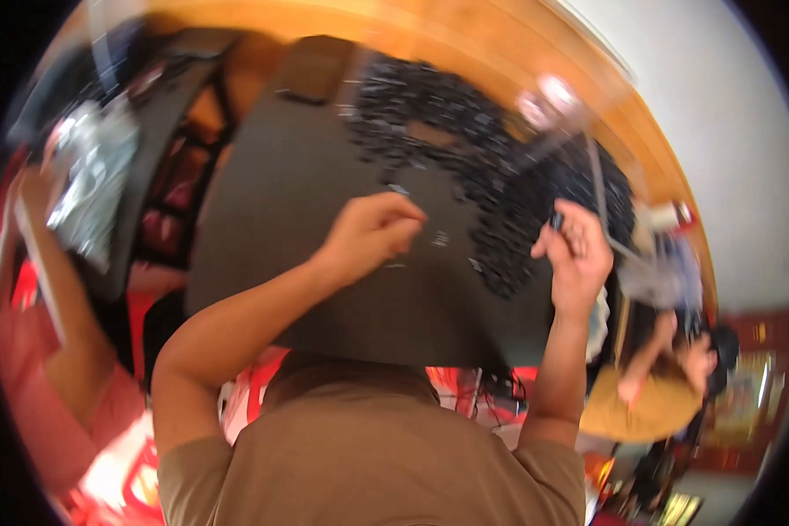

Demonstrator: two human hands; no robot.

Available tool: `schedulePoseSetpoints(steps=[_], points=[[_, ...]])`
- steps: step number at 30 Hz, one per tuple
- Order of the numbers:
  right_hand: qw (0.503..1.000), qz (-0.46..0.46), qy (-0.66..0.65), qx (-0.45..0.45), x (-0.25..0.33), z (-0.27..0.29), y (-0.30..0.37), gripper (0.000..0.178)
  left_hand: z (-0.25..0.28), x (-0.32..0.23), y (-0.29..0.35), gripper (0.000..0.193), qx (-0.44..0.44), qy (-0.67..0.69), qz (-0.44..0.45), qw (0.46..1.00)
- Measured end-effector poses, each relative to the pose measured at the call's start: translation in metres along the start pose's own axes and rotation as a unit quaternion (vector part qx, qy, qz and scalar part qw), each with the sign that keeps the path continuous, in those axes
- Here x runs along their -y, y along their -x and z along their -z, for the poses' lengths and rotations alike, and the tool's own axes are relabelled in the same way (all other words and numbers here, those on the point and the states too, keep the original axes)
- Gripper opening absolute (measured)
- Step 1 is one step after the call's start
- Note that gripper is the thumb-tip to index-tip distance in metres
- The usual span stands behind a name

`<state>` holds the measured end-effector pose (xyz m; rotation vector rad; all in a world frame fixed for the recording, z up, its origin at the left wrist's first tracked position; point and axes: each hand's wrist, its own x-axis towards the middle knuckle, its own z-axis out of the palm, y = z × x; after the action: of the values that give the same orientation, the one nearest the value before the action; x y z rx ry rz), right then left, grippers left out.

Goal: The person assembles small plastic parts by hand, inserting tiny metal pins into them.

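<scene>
My right hand (pixel 580 254) is raised over the right side of the dark table (pixel 280 193). Its thumb and fingertips pinch a small black piece (pixel 557 220) whose exact kind is too small to tell. My left hand (pixel 373 235) is over the middle of the table, thumb and fingers closed together; whatever they hold, if anything, cannot be made out. A large heap of small black pieces (pixel 508 202) spreads from the far edge down to the right, just left of my right hand. A few small clear bits (pixel 441 238) lie between my hands.
A dark brown flat object (pixel 317 70) lies at the table's far left. A shiny lamp-like thing (pixel 552 101) on a thin arm stands beyond the heap, blurred. To the left, a person in pink (pixel 70 377) sits beside a clear plastic bag (pixel 92 180); another person in yellow (pixel 644 403) is at right.
</scene>
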<state>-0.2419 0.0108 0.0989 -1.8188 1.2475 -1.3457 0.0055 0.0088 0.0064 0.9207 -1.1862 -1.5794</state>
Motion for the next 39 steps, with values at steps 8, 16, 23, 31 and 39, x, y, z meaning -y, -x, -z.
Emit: schedulePoseSetpoints(steps=[8, 16, 23, 31, 39], points=[[0.954, -0.082, 0.246, -0.152, -0.05, 0.163, -0.048, 0.026, -0.006, -0.004, -0.011, 0.009, 0.014, -0.009, 0.058, 0.998], [0.773, 0.145, 0.594, -0.168, -0.059, 0.163, -0.052, 0.026, -0.007, -0.001, -0.011, 0.012, -0.006, -0.012, 0.058, 0.998], [0.949, 0.117, 0.254, 0.145, -0.031, 0.017, 0.005, 0.016, -0.006, 0.0, -0.012, 0.022, -0.059, 0.032, 0.037, 0.997], [0.896, 0.128, 0.338, 0.258, -0.062, -0.044, 0.007, 0.019, -0.002, 0.0, -0.012, 0.02, -0.033, 0.026, 0.043, 0.998], [0.924, 0.087, 0.276, 0.249, -0.055, -0.046, 0.002, 0.009, -0.002, 0.0, -0.01, 0.016, -0.017, -0.002, 0.058, 0.998]])
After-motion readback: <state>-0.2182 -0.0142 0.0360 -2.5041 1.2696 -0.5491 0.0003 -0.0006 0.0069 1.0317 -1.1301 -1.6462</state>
